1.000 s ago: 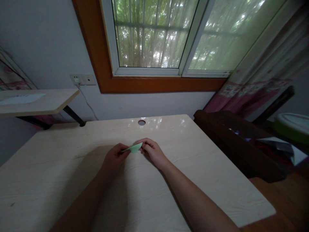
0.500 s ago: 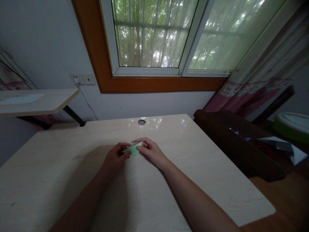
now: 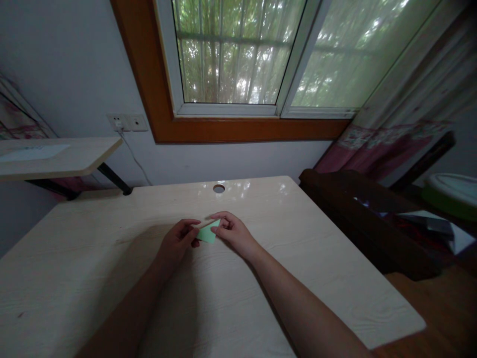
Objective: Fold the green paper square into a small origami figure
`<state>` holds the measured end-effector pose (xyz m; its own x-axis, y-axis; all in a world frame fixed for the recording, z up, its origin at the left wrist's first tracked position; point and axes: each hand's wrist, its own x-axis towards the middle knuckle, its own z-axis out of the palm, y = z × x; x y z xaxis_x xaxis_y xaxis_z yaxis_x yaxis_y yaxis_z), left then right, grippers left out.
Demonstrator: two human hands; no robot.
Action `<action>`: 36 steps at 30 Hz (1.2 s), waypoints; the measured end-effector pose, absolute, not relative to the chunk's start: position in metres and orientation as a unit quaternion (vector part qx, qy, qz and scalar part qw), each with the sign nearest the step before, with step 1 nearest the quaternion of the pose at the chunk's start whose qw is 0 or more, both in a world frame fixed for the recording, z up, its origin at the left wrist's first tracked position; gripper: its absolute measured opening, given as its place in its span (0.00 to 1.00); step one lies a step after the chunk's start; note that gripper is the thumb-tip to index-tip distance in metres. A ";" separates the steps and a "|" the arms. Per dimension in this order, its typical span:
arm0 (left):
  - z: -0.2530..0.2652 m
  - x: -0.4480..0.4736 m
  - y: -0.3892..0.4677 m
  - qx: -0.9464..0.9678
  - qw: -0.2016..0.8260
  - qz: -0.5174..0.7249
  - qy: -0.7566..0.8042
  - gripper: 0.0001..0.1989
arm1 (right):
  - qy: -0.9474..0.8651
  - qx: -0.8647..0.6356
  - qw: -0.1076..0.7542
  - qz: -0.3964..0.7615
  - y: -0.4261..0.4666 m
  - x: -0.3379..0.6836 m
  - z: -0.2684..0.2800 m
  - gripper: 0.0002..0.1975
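A small piece of light green paper (image 3: 207, 233) is between my two hands, above the pale wooden desk (image 3: 238, 293). It has straight edges and looks folded, though the folds are too small to make out. My left hand (image 3: 182, 235) pinches its left end between thumb and fingers, covering that corner. At the right end, my right hand (image 3: 231, 229) grips the paper with the thumb on its near face and the fingers behind.
A round cable hole (image 3: 218, 189) lies near the desk's back edge. On the left stands a raised shelf (image 3: 85, 156) on black legs. Behind the desk are a wall socket (image 3: 126, 123) with a cable and a window (image 3: 238, 59). Dark wooden furniture (image 3: 350, 214) stands on the right.
My left thumb and fingers have shifted their hold on the paper's left end. More of the paper's near face shows now, at a changed tilt. My right hand has hardly moved.
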<state>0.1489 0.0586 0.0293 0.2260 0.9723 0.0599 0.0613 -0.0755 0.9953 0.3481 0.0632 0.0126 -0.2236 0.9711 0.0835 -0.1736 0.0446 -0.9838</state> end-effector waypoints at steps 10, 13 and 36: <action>0.029 0.149 0.057 0.590 0.512 0.426 0.457 0.14 | -0.536 -0.380 0.488 0.575 0.063 0.349 0.012 0.17; 0.026 0.149 0.058 0.593 0.516 0.416 0.457 0.15 | -0.545 -0.385 0.484 0.567 0.063 0.349 0.010 0.18; 0.015 0.150 0.058 0.681 0.447 0.391 0.429 0.19 | -0.627 -0.398 0.463 0.484 0.057 0.347 0.017 0.17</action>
<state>0.1504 0.0583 0.0154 0.3276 0.9330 0.1489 0.2345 -0.2330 0.9438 0.3467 0.0569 0.0174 -0.2546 0.9470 0.1958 0.0513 0.2154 -0.9752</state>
